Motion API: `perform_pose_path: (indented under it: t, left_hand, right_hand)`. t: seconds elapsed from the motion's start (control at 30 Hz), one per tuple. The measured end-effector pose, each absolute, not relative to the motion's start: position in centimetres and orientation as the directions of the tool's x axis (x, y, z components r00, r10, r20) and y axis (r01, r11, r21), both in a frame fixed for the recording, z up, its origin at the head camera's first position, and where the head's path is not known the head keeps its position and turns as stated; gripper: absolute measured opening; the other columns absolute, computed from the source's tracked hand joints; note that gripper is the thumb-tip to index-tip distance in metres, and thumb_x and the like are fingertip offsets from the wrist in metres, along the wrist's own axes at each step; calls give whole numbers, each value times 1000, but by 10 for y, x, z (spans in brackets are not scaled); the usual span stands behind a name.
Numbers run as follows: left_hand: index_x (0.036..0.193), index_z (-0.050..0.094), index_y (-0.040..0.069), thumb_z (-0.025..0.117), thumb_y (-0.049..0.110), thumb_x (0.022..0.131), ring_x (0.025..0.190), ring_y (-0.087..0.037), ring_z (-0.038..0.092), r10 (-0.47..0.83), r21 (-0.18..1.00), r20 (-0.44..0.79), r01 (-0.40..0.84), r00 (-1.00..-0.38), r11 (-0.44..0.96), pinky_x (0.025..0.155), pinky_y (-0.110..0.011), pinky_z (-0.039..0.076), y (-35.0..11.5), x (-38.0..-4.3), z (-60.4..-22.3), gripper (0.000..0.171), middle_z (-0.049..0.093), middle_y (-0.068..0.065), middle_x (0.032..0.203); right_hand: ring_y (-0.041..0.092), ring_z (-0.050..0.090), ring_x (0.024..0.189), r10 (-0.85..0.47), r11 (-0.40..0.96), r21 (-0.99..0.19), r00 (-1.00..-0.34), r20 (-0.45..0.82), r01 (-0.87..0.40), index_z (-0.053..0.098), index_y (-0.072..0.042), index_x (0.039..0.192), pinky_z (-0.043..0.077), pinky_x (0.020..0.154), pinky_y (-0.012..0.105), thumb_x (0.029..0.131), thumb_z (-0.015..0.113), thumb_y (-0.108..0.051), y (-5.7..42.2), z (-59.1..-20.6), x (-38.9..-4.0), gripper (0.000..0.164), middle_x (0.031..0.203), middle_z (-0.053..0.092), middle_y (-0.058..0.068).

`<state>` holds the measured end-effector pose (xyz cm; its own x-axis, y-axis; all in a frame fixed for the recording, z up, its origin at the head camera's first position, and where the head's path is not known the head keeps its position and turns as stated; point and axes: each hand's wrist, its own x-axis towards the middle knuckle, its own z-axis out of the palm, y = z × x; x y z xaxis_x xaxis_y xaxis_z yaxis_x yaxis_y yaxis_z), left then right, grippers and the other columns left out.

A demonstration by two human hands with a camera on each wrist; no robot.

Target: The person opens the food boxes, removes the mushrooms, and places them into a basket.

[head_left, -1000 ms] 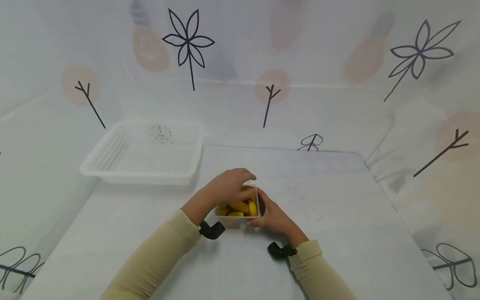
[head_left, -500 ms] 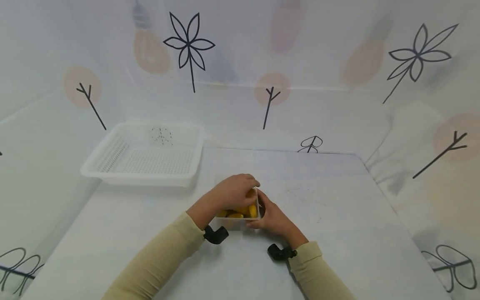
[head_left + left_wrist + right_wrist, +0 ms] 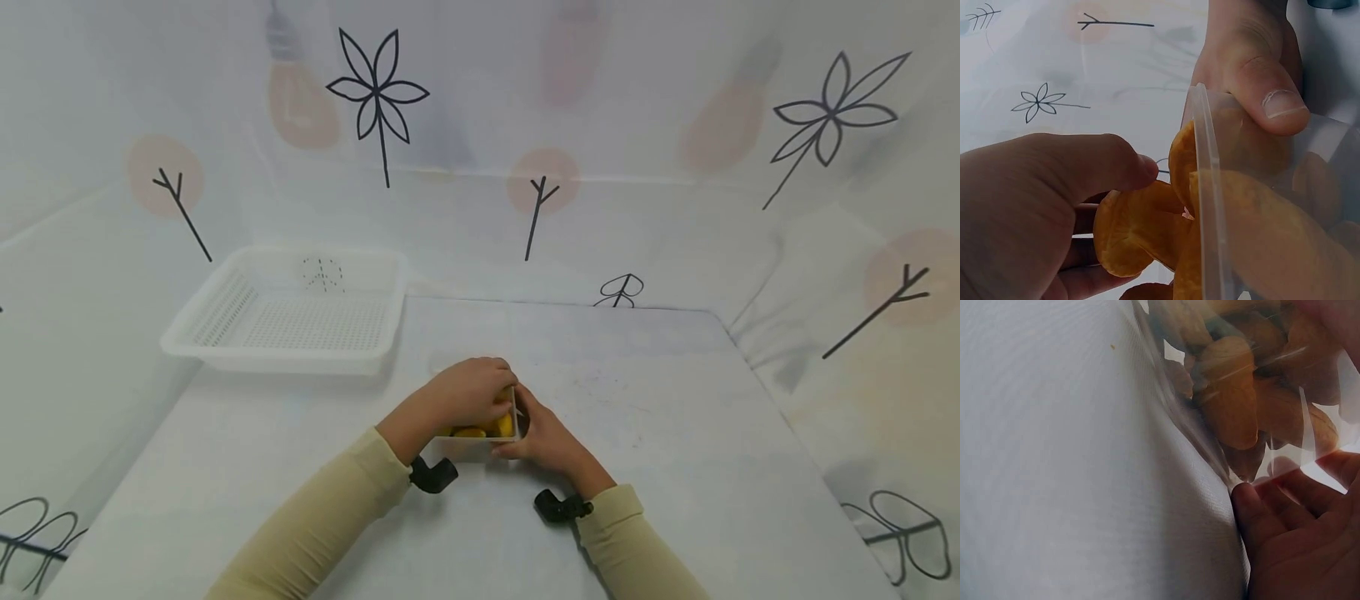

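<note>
A clear plastic box stands on the white table, holding several yellow, lumpy, peanut-shaped pieces. My left hand reaches over it from the left and covers much of the contents. In the left wrist view its thumb lies on one yellow piece at the rim, with the fingers behind, pinching it. Around the box's right side, my right hand holds the wall with the thumb in front. Through the clear wall in the right wrist view, more pieces lie above the right fingers.
A white perforated plastic basket stands at the back left of the table. Behind the table hangs a white cloth printed with flowers and bulbs. Each wrist wears a black camera mount.
My left hand has come a little nearer and lower into the box, and its fingers have drawn together over the yellow pieces. The right hand stays on the box.
</note>
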<state>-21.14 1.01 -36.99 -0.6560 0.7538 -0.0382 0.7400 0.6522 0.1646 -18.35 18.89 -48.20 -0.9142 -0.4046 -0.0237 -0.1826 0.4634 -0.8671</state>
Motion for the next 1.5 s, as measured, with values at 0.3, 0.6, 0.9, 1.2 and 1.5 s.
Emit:
perform_pose_path:
  t: [0.3, 0.6, 0.9, 1.2, 1.5]
  left_hand:
    - [117, 67, 13, 57, 26, 95, 100, -12, 61, 763, 161, -34, 750, -646, 642, 95, -28, 52, 9, -210, -367, 28, 65, 0, 115]
    - [117, 67, 12, 55, 26, 96, 102, -14, 61, 774, 157, -3, 764, -634, 626, 95, -28, 52, 8, -208, -359, 29, 65, -1, 117]
    - [126, 63, 9, 57, 26, 96, 113, -17, 60, 755, 202, 14, 741, -656, 641, 102, -32, 49, 1, -205, -347, 35, 63, -3, 125]
    - [124, 64, 8, 58, 28, 97, 114, -18, 60, 741, 253, 75, 732, -667, 633, 103, -33, 49, -8, -205, -335, 35, 63, -3, 124]
    - [122, 64, 11, 59, 29, 96, 110, -17, 61, 713, 339, 145, 711, -686, 616, 98, -32, 51, -21, -204, -322, 32, 62, -1, 125]
  right_hand:
    - [21, 38, 142, -398, 472, -863, -917, -24, -182, 10, -35, 154, 37, 113, 47, 70, 86, -37, 189, -484, -184, 114, 157, 30, -7]
    - [22, 37, 142, -401, 479, -855, -916, -15, -196, 11, -38, 153, 37, 113, 48, 70, 86, -37, 189, -485, -184, 112, 157, 29, -7]
    - [22, 37, 142, -404, 467, -861, -915, -7, -200, 13, -37, 153, 35, 115, 47, 70, 87, -35, 189, -483, -184, 111, 157, 30, -6]
    - [22, 34, 144, -391, 498, -846, -920, -24, -190, 12, -35, 154, 32, 116, 46, 68, 87, -40, 188, -482, -184, 114, 159, 26, -5]
    - [24, 32, 145, -356, 538, -828, -933, -55, -157, 11, -29, 156, 30, 117, 47, 65, 87, -47, 187, -481, -184, 119, 160, 25, -2]
